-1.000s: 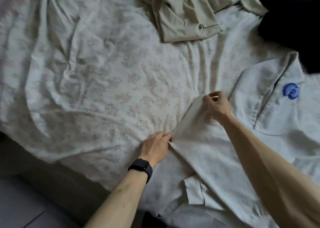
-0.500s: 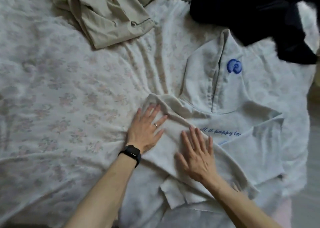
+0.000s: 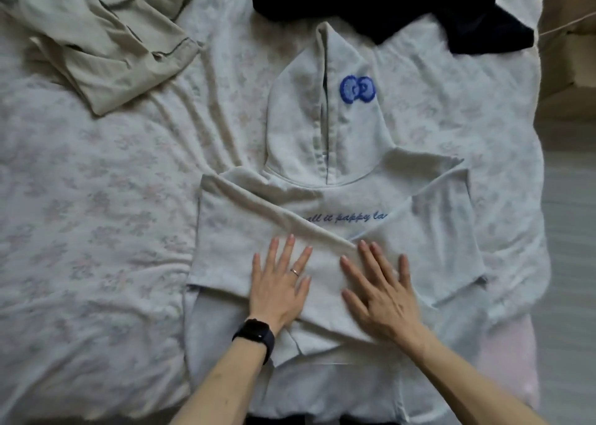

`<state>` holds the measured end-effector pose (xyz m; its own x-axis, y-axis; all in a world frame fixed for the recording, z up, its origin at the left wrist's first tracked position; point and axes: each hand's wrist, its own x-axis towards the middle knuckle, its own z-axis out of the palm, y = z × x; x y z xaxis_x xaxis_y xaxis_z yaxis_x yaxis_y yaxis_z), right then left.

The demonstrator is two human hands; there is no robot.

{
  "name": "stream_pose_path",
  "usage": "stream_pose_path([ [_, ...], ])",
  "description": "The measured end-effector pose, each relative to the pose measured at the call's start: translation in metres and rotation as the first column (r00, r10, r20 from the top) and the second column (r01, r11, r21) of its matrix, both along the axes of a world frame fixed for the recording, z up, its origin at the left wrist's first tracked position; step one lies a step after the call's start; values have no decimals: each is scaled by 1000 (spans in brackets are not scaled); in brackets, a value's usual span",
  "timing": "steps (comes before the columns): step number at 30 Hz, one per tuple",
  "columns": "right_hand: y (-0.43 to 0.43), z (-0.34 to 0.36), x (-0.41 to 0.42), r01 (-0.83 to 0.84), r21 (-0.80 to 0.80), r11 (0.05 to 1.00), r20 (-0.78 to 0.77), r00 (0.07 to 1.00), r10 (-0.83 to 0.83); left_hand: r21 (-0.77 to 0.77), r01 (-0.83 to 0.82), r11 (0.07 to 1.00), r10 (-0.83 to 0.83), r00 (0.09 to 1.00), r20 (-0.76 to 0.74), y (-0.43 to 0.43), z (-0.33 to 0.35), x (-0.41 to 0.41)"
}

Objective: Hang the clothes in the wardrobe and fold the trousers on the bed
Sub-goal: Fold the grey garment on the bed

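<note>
On the floral bedsheet, a white hoodie lying face up, hood away from the camera, both sleeves folded across the chest. Left hand and right hand flat and spread on the crossed sleeves, pressing, gripping nothing. Soft, thick, light fleece by the look: likely to hold a crease poorly and slide little; best taken at the shoulders or hem. Beige trousers, possibly, crumpled at far left; dark garment beyond the hood. No containers visible.

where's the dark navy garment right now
In the head view, the dark navy garment lies at the top right of the bed, just beyond the white hoodie's hood.
</note>
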<state>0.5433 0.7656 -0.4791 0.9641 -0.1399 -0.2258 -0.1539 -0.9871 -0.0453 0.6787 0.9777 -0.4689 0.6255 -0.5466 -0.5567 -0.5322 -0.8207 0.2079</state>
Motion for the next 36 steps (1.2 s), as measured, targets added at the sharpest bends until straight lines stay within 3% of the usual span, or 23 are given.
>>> stream_pose_path([
  [4, -48, 7, 10, 100, 39, 994, 96, 990, -104, 64, -119, 991, 119, 993, 3, -28, 14, 8],
  [9, -100, 33, 81, 148, 177, 973, 231, 955, -188, -90, -232, 969, 245, 951, 188, -63, 40, 65],
  [14, -146, 50, 190, 173, 339, 925, 217, 942, -256, -197, -443, 874, 481, 847, 227, -100, 43, 168],
  [18, -170, 38, 265, 313, 505, 804, 92, 907, -411, -185, -595, 782, 615, 786, 67, -121, 36, 242],
  [20, -180, 27, 298, 427, 641, 638, -16, 838, -545, -222, -646, 730, 651, 757, -58, -134, 30, 275],
  [23, -197, 11, 344, 523, 782, 341, -180, 712, -679, -318, -692, 648, 695, 708, -127, -154, 16, 311],
  [25, -207, 6, 370, 514, 823, 240, -226, 685, -692, -372, -751, 546, 729, 644, -232, -162, 8, 330],
  [27, -213, 5, 382, 506, 837, 210, -246, 689, -682, -367, -806, 464, 724, 584, -367, -165, 3, 341],
  [30, -209, 2, 379, 491, 850, 193, -245, 691, -680, -311, -846, 434, 698, 534, -478, -160, 2, 341],
  [36, -188, 42, 360, 382, 913, 144, -174, 683, -709, -473, -779, 412, 603, 622, -499, -146, 41, 324],
])
